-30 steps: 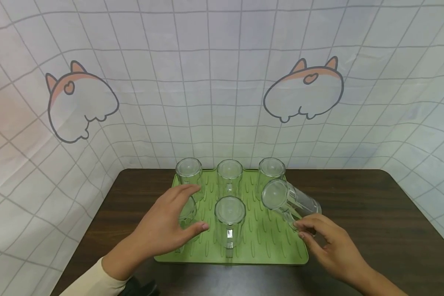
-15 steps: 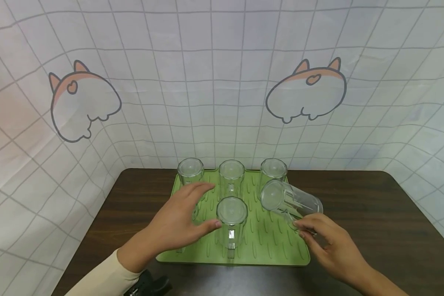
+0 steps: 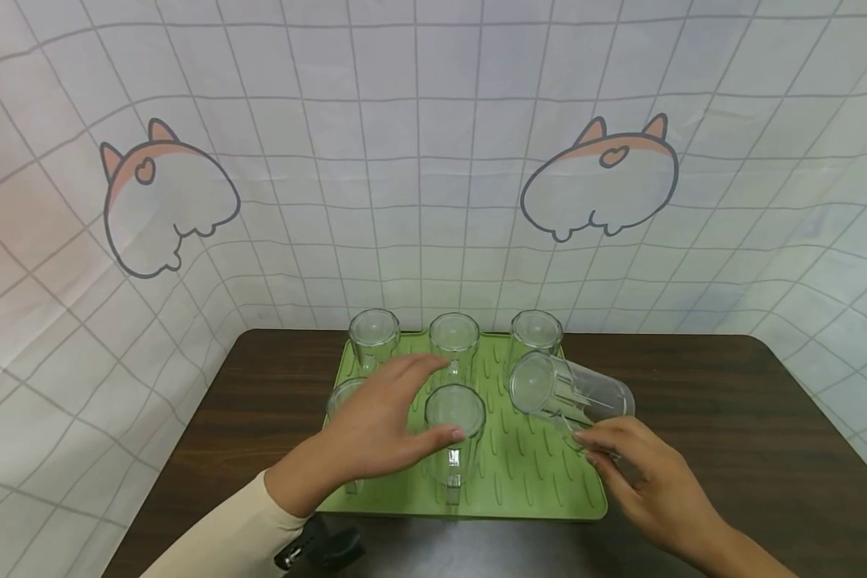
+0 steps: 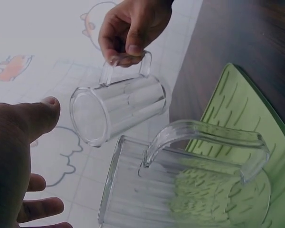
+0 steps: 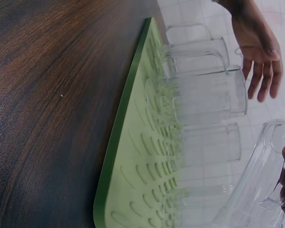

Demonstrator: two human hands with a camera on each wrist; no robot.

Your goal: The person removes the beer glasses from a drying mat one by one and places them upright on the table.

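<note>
My right hand (image 3: 650,482) pinches the handle of a clear glass mug (image 3: 598,393), which tilts sideways over the right side of a green ridged drying mat (image 3: 527,486). In the left wrist view that mug (image 4: 123,107) hangs below the pinching fingers, its round base facing left. My left hand (image 3: 376,425) is spread, thumb apart from the fingers, holding nothing. It hovers over the front of the mat, the thumb tip overlapping the front middle mug (image 3: 453,470) in the head view. Behind it, the front left mug (image 3: 341,395) is partly hidden.
Across the back of the mat stand three more upside-down mugs, left (image 3: 374,327), middle (image 3: 453,331) and right (image 3: 536,327). A dark wooden table (image 3: 722,417) bears the mat. Behind it hangs a white gridded cloth (image 3: 433,177) with cartoon animals.
My left hand has moved to the right, from the front left mug toward the front middle one, fingers still spread. The right hand and its mug have barely moved.
</note>
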